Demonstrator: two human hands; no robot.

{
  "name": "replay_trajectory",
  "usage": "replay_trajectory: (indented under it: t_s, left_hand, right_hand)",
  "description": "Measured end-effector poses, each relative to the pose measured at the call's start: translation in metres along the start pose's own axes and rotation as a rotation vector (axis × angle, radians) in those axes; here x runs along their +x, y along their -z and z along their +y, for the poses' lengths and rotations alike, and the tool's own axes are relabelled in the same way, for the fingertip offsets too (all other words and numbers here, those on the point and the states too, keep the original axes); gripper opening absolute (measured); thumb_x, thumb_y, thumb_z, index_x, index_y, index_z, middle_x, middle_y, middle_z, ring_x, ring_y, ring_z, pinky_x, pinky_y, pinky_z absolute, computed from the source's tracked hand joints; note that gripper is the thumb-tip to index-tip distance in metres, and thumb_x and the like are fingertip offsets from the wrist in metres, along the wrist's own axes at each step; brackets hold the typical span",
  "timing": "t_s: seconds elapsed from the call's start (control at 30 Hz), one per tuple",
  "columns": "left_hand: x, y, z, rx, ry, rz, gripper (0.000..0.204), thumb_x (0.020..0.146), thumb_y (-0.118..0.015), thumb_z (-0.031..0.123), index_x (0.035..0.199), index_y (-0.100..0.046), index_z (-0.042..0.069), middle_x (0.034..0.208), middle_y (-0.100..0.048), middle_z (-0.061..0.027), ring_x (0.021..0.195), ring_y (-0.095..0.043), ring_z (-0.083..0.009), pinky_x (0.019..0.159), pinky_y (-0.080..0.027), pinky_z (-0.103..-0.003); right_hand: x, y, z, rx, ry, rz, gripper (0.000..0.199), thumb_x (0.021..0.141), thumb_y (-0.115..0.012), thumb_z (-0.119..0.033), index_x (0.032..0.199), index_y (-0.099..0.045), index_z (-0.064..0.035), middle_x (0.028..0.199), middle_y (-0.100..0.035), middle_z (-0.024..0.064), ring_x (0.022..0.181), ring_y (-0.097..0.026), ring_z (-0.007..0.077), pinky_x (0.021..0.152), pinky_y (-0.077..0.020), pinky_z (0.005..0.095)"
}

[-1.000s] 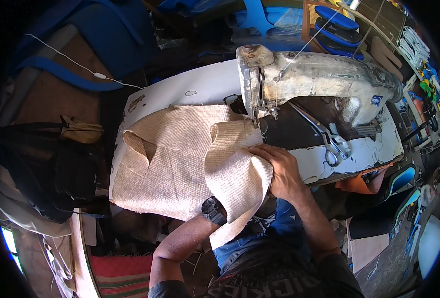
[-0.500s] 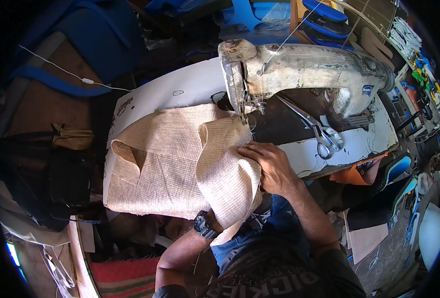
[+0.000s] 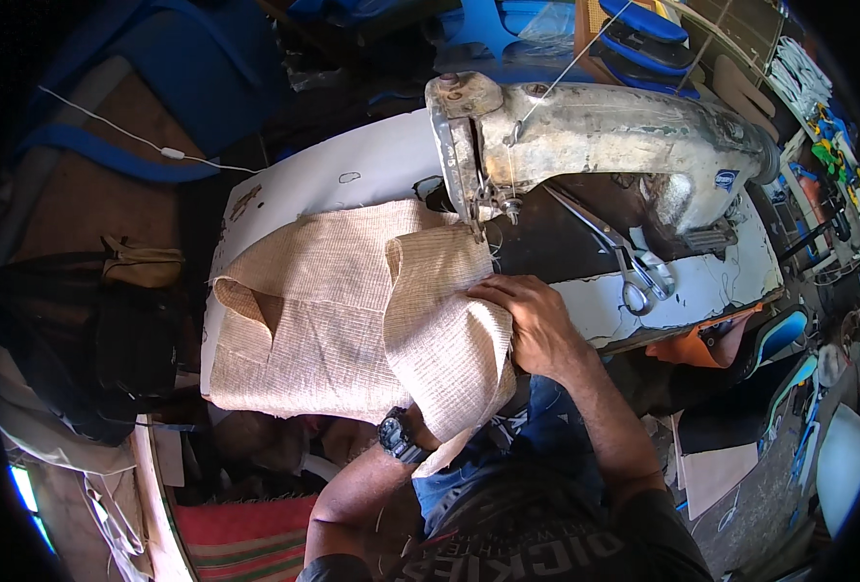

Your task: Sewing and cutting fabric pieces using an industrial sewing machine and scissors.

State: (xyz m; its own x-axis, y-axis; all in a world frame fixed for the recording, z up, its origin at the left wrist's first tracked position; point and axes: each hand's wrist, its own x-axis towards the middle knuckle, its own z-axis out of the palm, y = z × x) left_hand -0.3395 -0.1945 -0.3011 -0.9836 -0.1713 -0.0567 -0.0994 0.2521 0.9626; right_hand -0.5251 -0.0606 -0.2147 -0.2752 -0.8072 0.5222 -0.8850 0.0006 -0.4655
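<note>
A beige woven fabric piece [image 3: 323,330] lies in folds across the white tabletop, its far right corner under the needle end of an old, worn sewing machine [image 3: 624,126]. My right hand [image 3: 532,320] rests on the fabric's right edge just below the needle, thumb side hidden, fingers bent over the cloth. Beneath the hanging front fold goes my left hand [image 3: 418,427]; only the wrist with a black watch [image 3: 401,436] and a bit of the hand's back show, and its fingers are covered by the cloth.
Metal scissors [image 3: 624,257] lie on the machine bed, right of the needle. The white sewing table [image 3: 391,155] has chipped edges. A dark bag [image 3: 110,330] sits at the left, and a red striped cloth [image 3: 245,533] lies below. Blue seats [image 3: 643,58] are stacked behind the machine.
Hardly anything differs. The view has shifted slightly, and the fabric's front fold near my right hand sits a little differently. Both hands keep their places.
</note>
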Motion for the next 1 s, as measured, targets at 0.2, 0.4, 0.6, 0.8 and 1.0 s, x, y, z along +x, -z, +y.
replay_trajectory:
  t_s: [0.2,0.4,0.6,0.8,1.0]
  left_hand:
    - [0.007,-0.012,0.017,0.518,-0.162,0.131,0.062,0.116,-0.050,0.024,0.170,-0.031,0.000,0.167,-0.042,-0.0203,0.155,-0.040,-0.0337,0.131,-0.033,-0.044]
    - [0.019,-0.022,0.027,0.748,-0.184,0.216,0.059,0.116,-0.046,0.024,0.168,-0.032,-0.001,0.164,-0.044,-0.0204,0.154,-0.041,-0.0334,0.130,-0.035,-0.044]
    - [0.028,-0.016,0.016,0.513,-0.208,0.220,0.067,0.111,-0.063,0.018,0.169,-0.034,0.002,0.165,-0.045,-0.0182,0.154,-0.042,-0.0320,0.131,-0.034,-0.042]
    - [0.002,-0.010,0.051,0.695,-0.338,0.284,0.065,0.100,-0.070,0.011,0.161,-0.048,0.002,0.159,-0.054,-0.0208,0.149,-0.052,-0.0330,0.131,-0.036,-0.047]
    - [-0.088,0.017,0.064,1.027,-0.263,0.464,0.056,0.087,-0.063,-0.004,0.143,-0.067,0.000,0.151,-0.063,-0.0235,0.152,-0.051,-0.0413,0.131,-0.032,-0.062]
  right_hand:
    - [0.006,0.004,0.006,-0.033,0.084,0.030,0.040,0.089,-0.076,-0.020,0.125,-0.076,-0.0039,0.123,-0.076,0.0117,0.118,-0.073,0.0285,0.106,-0.0570,0.0452]
    - [0.010,0.004,0.014,0.010,0.059,-0.016,0.040,0.084,-0.078,-0.017,0.121,-0.074,-0.0031,0.124,-0.072,0.0115,0.111,-0.072,0.0304,0.102,-0.0567,0.0459]
    - [0.008,-0.004,0.026,-0.016,0.058,-0.053,0.043,0.084,-0.078,-0.011,0.126,-0.072,-0.0024,0.133,-0.069,0.0141,0.122,-0.069,0.0332,0.112,-0.0532,0.0458]
    - [0.009,-0.003,0.028,-0.044,0.077,-0.086,0.042,0.089,-0.070,-0.001,0.131,-0.069,-0.0014,0.136,-0.068,0.0168,0.127,-0.066,0.0363,0.114,-0.0516,0.0479]
    - [-0.095,0.020,-0.045,0.046,-0.193,0.287,0.026,0.099,-0.066,-0.002,0.124,-0.069,0.0026,0.114,-0.073,0.0216,0.103,-0.071,0.0394,0.089,-0.0561,0.0495]
